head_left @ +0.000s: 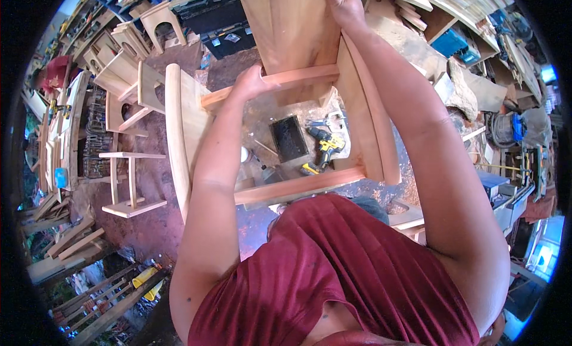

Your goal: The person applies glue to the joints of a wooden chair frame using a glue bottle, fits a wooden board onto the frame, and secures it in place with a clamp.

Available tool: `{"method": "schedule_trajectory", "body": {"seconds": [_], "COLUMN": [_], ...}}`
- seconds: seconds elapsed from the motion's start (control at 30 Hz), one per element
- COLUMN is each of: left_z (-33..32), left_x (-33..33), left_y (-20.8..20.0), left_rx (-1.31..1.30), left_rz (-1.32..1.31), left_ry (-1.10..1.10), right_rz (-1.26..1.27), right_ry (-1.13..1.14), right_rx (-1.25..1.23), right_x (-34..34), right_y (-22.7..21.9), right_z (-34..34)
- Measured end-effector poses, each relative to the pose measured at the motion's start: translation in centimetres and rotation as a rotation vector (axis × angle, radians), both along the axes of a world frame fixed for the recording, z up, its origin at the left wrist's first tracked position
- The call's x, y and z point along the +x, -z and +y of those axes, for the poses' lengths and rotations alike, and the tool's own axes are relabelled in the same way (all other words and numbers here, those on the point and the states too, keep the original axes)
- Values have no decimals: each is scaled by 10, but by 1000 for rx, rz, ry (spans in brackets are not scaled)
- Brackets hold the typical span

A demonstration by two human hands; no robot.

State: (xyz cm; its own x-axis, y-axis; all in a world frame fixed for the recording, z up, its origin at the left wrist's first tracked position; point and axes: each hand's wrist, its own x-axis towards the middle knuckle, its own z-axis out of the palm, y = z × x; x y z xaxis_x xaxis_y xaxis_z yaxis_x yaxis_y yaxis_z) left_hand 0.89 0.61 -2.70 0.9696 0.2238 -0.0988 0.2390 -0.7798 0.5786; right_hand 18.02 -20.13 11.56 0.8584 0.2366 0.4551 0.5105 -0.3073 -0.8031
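A light wooden chair frame (369, 107) stands in front of me, with a curved side panel (179, 125) at the left and another at the right. Two reddish rails, a rear rail (304, 76) and a near rail (301, 185), join the sides. A wide wooden board (292, 30) rises from the rear rail. My left hand (253, 84) is closed round the rear rail beside the board's lower left corner, thumb on the near side, fingers mostly hidden. Higher up, my right hand (345, 9) grips the board's right edge, its fingertips out of sight.
Through the frame show a yellow-black cordless drill (329, 144), a dark rectangular tray (289, 138) and small tools. Black toolboxes (223, 42) stand behind. Wooden chair parts (131, 90) and a small wooden frame (132, 185) are at the left. Stacked boards (441, 12) lie far right.
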Motion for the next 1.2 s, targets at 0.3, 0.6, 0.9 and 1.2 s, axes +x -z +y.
{"method": "schedule_trajectory", "body": {"seconds": [0.3,0.6,0.9,1.2], "left_z": [18,-4,14,-9], "left_x": [7,2,6,-8], "left_y": [28,-3,19,-25], "left_rx": [-527,38,-339,107], "left_rz": [-129,-106,-61,2], "left_ry": [168,14,169,101], "right_rz": [4,17,-30,19], "right_ry": [-122,-62,-104,-111], "right_rx": [101,18,116,121], "right_x": [-1,0,1,3], "right_y": [1,-4,1,4], "right_z": [3,-7,1,0]}}
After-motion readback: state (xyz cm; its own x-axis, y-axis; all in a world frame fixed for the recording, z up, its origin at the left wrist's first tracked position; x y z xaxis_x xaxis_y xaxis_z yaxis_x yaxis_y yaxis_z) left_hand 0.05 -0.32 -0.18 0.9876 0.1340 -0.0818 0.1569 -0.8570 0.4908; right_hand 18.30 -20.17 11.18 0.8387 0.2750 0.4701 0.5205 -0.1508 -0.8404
